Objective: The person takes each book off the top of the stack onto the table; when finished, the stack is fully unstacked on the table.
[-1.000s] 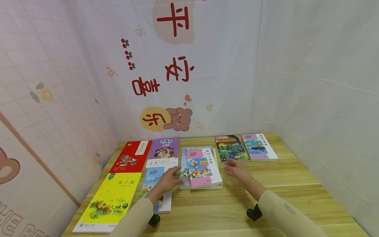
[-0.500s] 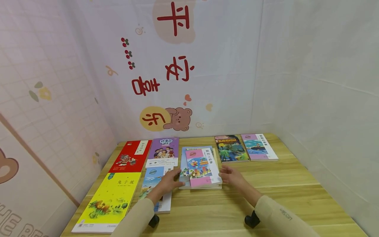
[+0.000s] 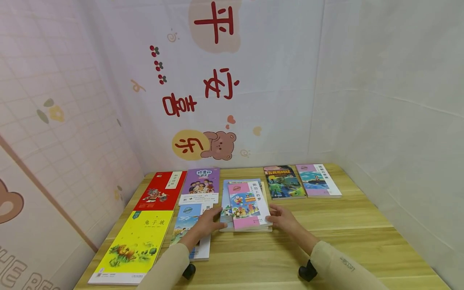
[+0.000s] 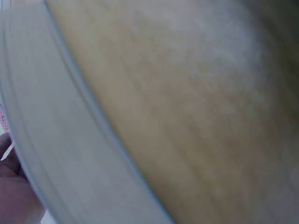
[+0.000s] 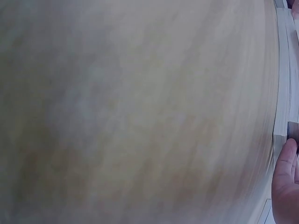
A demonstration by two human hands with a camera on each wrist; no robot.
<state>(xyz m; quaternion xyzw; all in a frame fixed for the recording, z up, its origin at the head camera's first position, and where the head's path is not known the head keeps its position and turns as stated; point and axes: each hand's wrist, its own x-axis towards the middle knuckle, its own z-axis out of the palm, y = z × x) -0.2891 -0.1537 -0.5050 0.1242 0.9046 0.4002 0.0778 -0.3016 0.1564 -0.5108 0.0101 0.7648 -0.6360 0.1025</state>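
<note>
A pink-and-white book (image 3: 248,205) lies on top of a small stack, over a light-blue book (image 3: 225,197) and a cream-edged one. At the top book's lower right corner my right hand (image 3: 286,221) pinches the edge, thumb on the cover. My left hand (image 3: 204,225) is at the stack's left side, thumb and fingers apart, fingertips by the light-blue book's edge. Beneath that hand is a blue-and-white book (image 3: 203,249), partly covered. In the left wrist view, a thick page edge (image 4: 70,126) partly hides the left hand. In the right wrist view, the right thumb (image 5: 290,149) meets the stack's edge.
Left on the wooden table (image 3: 253,257) lie a red book (image 3: 159,191), a yellow book (image 3: 134,241) and a purple book (image 3: 201,185). Behind the right hand are a green jungle-cover book (image 3: 284,181) and another pink-and-white book (image 3: 319,180). Cloth walls (image 3: 275,100) enclose the table.
My right hand has come in from the right and taken hold of the top book's lower right corner. My left hand has stayed almost in place beside the stack.
</note>
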